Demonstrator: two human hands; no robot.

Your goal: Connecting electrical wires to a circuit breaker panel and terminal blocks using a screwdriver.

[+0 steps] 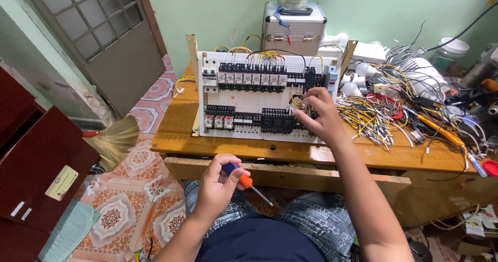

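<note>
A white perforated control panel (244, 96) with rows of black relays and terminal blocks stands tilted on a wooden table (233, 145). My right hand (317, 114) reaches to the panel's right side and pinches a yellow wire (296, 100) at a terminal block. My left hand (220, 184) hovers over my lap, below the table's edge, gripping a screwdriver (248, 182) with a blue and orange handle, its shaft pointing down to the right.
A heap of loose yellow and white wires (368, 119) lies right of the panel, with bulbs, tools and an orange-handled tool (441, 132) beyond. A metal case (293, 28) stands behind the panel. A broom (111, 140) and dark red cabinet (36, 174) are at left.
</note>
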